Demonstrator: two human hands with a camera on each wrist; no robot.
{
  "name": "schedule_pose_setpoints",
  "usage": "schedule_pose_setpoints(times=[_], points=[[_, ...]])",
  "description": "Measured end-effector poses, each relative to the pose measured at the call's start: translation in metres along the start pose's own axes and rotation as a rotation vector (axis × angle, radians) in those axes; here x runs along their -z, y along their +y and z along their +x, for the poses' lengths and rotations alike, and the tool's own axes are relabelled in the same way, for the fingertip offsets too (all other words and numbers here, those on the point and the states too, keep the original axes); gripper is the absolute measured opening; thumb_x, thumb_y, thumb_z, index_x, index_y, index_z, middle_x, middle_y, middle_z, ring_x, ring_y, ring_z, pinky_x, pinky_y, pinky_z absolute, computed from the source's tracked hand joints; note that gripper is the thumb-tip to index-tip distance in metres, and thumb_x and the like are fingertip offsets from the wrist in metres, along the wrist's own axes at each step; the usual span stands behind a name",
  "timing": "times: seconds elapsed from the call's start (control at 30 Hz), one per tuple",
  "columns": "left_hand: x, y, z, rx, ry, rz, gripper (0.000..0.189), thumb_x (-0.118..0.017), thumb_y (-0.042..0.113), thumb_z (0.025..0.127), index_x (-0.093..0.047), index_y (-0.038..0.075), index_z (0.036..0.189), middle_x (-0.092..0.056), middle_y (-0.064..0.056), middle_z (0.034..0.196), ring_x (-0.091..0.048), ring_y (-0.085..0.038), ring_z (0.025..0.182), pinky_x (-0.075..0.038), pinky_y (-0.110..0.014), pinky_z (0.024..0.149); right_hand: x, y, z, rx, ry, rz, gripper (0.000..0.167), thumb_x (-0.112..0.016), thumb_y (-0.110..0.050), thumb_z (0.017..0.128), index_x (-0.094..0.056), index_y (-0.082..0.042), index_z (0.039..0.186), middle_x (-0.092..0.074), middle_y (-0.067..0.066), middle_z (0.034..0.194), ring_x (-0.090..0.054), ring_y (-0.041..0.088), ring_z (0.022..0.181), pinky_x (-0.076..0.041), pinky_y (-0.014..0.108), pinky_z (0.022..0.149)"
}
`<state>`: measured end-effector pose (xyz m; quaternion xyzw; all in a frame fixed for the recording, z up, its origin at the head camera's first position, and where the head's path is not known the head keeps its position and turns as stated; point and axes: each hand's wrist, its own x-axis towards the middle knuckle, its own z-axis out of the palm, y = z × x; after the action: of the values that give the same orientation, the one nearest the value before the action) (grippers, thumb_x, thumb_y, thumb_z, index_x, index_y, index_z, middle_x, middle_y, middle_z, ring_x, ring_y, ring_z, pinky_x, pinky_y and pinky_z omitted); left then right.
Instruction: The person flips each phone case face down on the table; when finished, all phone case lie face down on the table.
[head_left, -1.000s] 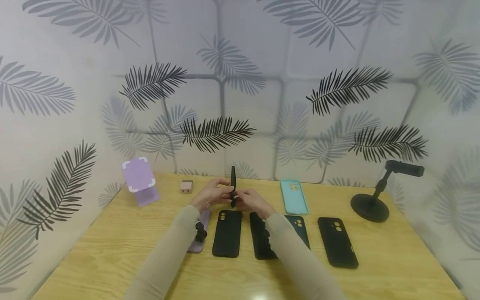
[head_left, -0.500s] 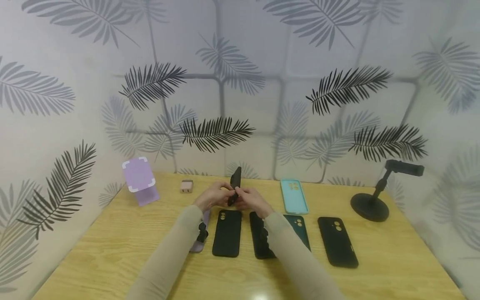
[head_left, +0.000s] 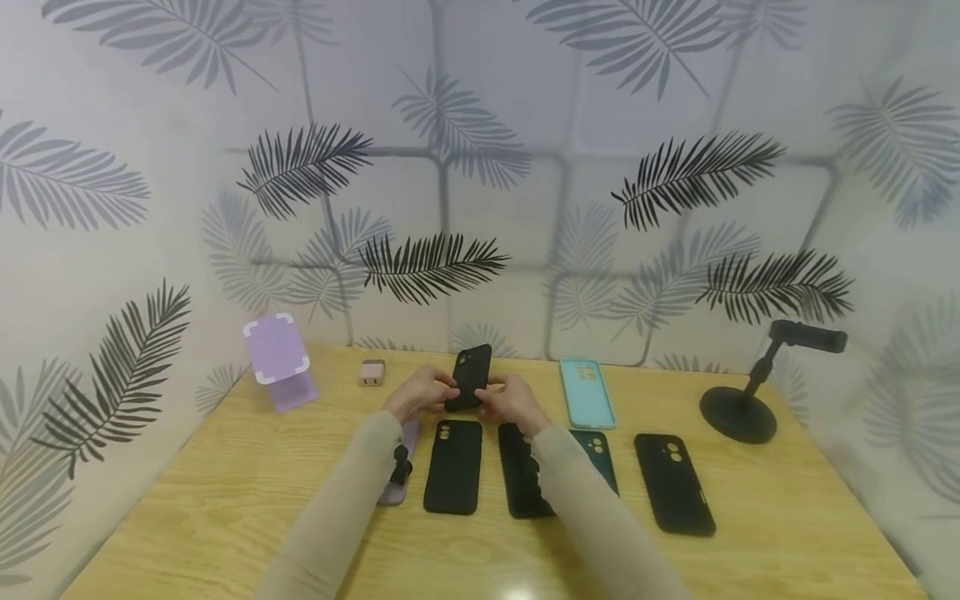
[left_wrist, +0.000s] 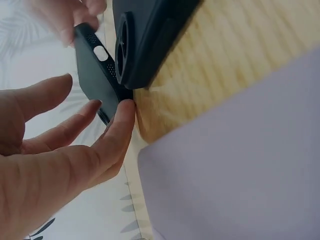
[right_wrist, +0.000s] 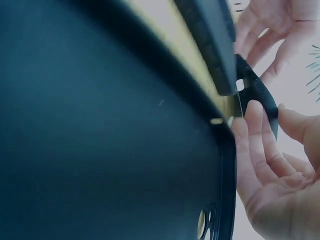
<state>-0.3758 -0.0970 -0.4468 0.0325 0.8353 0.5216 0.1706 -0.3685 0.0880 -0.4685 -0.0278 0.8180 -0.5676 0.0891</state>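
A black phone case (head_left: 471, 377) stands tilted up between both hands, its broad face with a camera cutout at the upper left turned to the head view. My left hand (head_left: 424, 392) holds its lower left edge; in the left wrist view, fingertips (left_wrist: 128, 106) lie at the corner of the case, near its end with a port cutout. On the other side my right hand (head_left: 514, 403) grips the lower right edge, thumb on the face. Just in front of the hands lie another black case (head_left: 453, 467), a dark case (head_left: 519, 475) and a lilac case (head_left: 394, 493) partly under the left wrist.
A dark teal case (head_left: 600, 454) is partly covered by the right sleeve. Farther right lie a black case (head_left: 675, 483) and a light blue case (head_left: 588, 396). A black stand (head_left: 741, 414) is at the right, a lilac stand (head_left: 277, 350) at the left, beside a pink charger plug (head_left: 372, 373).
The held case has turned from edge-on to showing its broad face, tilting rightward at the top. Both hands have stayed in nearly the same place, shifting their fingers along its lower edges.
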Motion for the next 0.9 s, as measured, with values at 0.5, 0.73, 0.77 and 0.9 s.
schedule_pose_setpoints(times=[0.5, 0.73, 0.77, 0.9], points=[[0.007, -0.005, -0.002, 0.040, 0.027, 0.032, 0.033, -0.060, 0.004, 0.096, -0.059, -0.006, 0.128, -0.055, -0.020, 0.137, -0.056, -0.032, 0.125, -0.051, -0.041, 0.100, 0.003, 0.005, 0.002, 0.039, -0.023, -0.190, 0.042, -0.067, -0.012, 0.093, -0.059, 0.004, 0.131, -0.072, 0.020, 0.107, -0.071, 0.018, 0.079, -0.057, 0.027, 0.061], [0.011, -0.004, -0.004, 0.045, 0.023, 0.012, 0.036, -0.060, 0.006, 0.097, -0.057, -0.007, 0.130, -0.054, -0.021, 0.138, -0.053, -0.033, 0.128, -0.050, -0.042, 0.101, 0.004, 0.000, 0.000, 0.029, -0.096, -0.216, 0.040, -0.058, -0.006, 0.097, -0.054, 0.004, 0.136, -0.066, 0.022, 0.122, -0.067, 0.021, 0.091, -0.057, 0.029, 0.067], [0.012, -0.004, -0.003, 0.044, 0.021, 0.022, 0.037, -0.059, 0.006, 0.097, -0.057, -0.007, 0.131, -0.053, -0.021, 0.139, -0.053, -0.034, 0.129, -0.050, -0.042, 0.101, 0.004, 0.000, 0.000, 0.027, -0.105, -0.228, 0.040, -0.056, -0.005, 0.098, -0.054, 0.004, 0.137, -0.064, 0.022, 0.124, -0.066, 0.021, 0.093, -0.056, 0.029, 0.068], [0.012, -0.006, -0.003, 0.045, 0.019, 0.040, 0.038, -0.059, 0.007, 0.097, -0.056, -0.007, 0.132, -0.051, -0.022, 0.141, -0.051, -0.035, 0.130, -0.050, -0.043, 0.101, 0.004, 0.000, 0.000, 0.032, -0.128, -0.258, 0.038, -0.053, -0.004, 0.098, -0.054, 0.005, 0.136, -0.061, 0.023, 0.129, -0.064, 0.023, 0.100, -0.057, 0.032, 0.074]])
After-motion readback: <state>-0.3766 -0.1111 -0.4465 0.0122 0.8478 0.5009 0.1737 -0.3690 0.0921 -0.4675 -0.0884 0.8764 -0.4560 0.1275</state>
